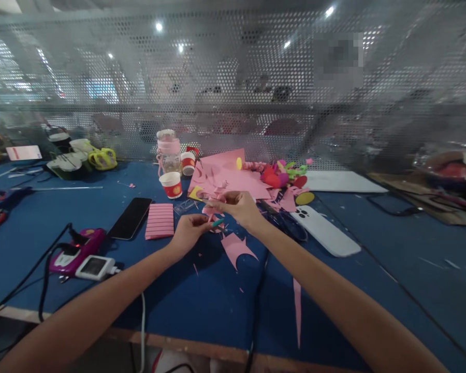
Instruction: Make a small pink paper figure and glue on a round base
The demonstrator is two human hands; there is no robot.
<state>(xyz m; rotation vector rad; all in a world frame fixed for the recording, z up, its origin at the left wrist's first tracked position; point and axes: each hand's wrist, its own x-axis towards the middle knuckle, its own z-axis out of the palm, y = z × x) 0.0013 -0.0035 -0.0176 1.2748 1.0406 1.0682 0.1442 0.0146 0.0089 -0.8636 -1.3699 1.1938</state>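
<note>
Both hands meet above the middle of the blue table. My left hand is closed in a pinch, and a slim teal object shows at its fingertips; its kind is too small to tell. With thumb and fingers together, my right hand pinches a curled strip of pink paper, which hangs down between the hands. Just below them lies a cut pink paper scrap with a curved edge. Behind the hands, a large pink paper sheet carries several loose scraps.
Paper cups and a clear bottle with a pink band stand behind left. A black phone, folded pink lined paper and a purple power strip lie left. At right are a white phone and colourful paper pieces.
</note>
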